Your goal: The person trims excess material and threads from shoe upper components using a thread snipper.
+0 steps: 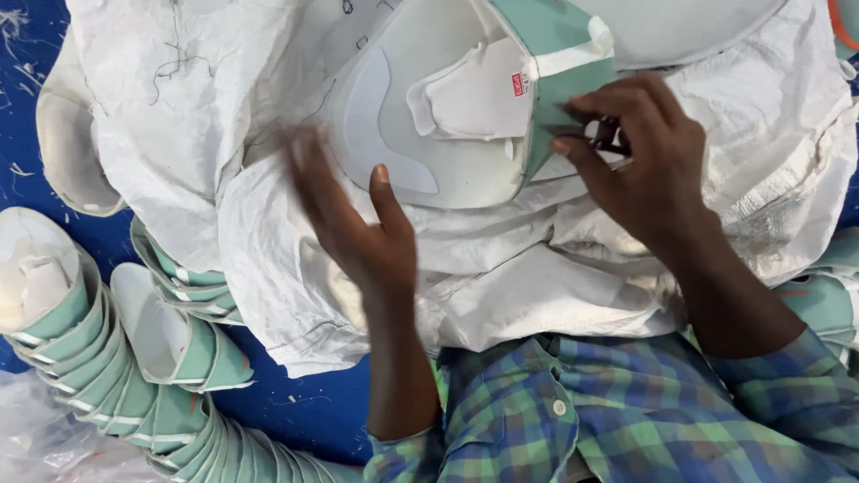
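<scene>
Blue flooring (304, 407) frames my view, with a crumpled white woven sack (224, 107) spread over my lap. My right hand (640, 165) has its grip pinched together on the green edge of a shoe upper (447, 116), fingers (582, 107) curled over the mint-green strip; something small and dark sits under them, too hidden to name. My left hand (353, 219) is blurred, its grip apart, fingers spread and the thumb tip touching the lower rim of that upper. The upper lies on the sack between both hands, pale grey-white with a curved lighter patch on its left and a folded white piece at its middle. A small red rectangular label (517, 85) sits on that white piece, near the green strip. Left of my lap, a nested stack of green-and-white uppers (107, 358) curves across the floor. Clear plastic wrap (36, 438) lies in the lower left corner. My checked shirt (626, 411) fills the bottom.
</scene>
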